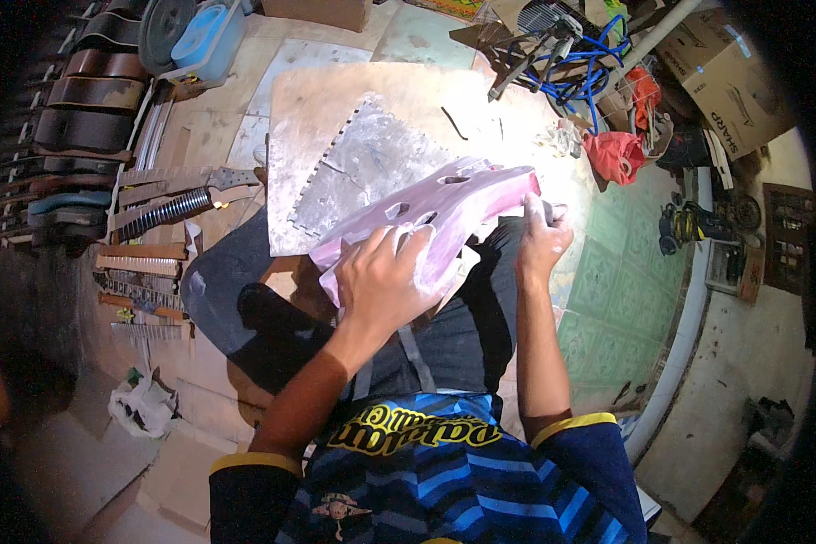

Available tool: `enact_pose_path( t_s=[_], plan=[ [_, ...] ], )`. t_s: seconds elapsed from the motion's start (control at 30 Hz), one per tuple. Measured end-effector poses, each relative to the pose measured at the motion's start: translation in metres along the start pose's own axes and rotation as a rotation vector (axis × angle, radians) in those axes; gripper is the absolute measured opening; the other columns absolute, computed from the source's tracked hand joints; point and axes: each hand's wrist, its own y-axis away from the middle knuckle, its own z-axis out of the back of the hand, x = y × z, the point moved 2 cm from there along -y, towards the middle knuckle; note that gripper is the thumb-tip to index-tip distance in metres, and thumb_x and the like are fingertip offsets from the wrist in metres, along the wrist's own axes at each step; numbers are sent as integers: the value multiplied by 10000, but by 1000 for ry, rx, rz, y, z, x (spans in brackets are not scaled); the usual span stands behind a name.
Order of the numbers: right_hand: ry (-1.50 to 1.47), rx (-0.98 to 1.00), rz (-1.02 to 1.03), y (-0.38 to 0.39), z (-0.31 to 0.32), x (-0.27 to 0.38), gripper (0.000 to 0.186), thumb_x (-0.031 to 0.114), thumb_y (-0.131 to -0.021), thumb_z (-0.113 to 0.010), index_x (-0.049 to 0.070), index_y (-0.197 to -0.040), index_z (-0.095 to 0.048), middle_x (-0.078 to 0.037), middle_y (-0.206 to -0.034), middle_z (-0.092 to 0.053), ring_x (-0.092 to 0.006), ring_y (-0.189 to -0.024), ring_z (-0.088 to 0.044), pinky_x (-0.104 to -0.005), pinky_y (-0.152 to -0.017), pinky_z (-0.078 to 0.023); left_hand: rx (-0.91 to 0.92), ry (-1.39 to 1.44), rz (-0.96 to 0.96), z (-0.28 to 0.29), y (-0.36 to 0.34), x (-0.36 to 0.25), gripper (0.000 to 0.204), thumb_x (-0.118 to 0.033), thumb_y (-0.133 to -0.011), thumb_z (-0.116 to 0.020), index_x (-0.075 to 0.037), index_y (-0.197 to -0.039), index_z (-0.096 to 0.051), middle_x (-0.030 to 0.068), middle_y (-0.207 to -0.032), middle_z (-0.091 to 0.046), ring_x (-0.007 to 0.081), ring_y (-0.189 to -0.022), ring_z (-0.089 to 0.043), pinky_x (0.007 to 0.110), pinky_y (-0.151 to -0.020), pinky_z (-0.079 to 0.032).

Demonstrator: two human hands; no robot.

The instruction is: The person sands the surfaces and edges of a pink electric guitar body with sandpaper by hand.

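Observation:
A pink guitar body, coated in pale dust and pierced by several cut-outs, rests tilted over my lap. My left hand grips its near left part, fingers bent over the top face and whitened with dust. At the body's right end, my right hand is closed, with thumb and fingertips pressed at the edge. A small greyish piece may be between those fingers; it is too hidden to tell. Under the body's far side lies a grey, dusty sheet with notched edges on a pale board.
Guitar necks lie on the floor at the left, beside a row of dark guitar bodies. A white plastic bag sits lower left. Blue cable, a red bag and cardboard boxes crowd the far right.

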Motion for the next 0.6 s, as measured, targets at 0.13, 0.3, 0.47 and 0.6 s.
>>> enact_pose_path(
  t_s=[0.13, 0.3, 0.47, 0.6],
  plan=[
    [194, 146, 322, 30, -8, -19, 272, 82, -907, -783, 70, -745, -565, 32, -718, -570, -64, -615, -464, -267, -563, -384, -10, 17, 14, -2, -1, 3, 567, -435, -703, -912, -77, -1105, -732, 135, -965, -723, 325, -898, -710, 420, -767, -578],
    [-71, 41, 87, 4, -5, -12, 308, 104, -883, -820, 71, -742, -548, 21, -725, -574, -82, -681, -500, -289, -612, -417, 6, -9, 35, 0, -4, 4, 560, -465, -722, -883, -109, -1129, -735, 120, -976, -719, 296, -914, -713, 413, -735, -573],
    [97, 114, 107, -2, -5, -9, 311, 149, -927, -797, 69, -779, -536, 23, -698, -566, -85, -633, -486, -289, -565, -415, -3, 0, 45, 1, -4, 6, 544, -460, -737, -874, -103, -1124, -740, 130, -956, -713, 308, -886, -710, 416, -723, -571],
    [157, 99, 255, 21, -11, -19, 317, 109, -906, -796, 88, -728, -535, 37, -693, -553, -88, -625, -483, -292, -553, -413, -27, 26, 43, -5, -2, 6, 541, -455, -741, -872, -100, -1126, -739, 135, -944, -704, 312, -883, -706, 416, -722, -569]
  ],
)
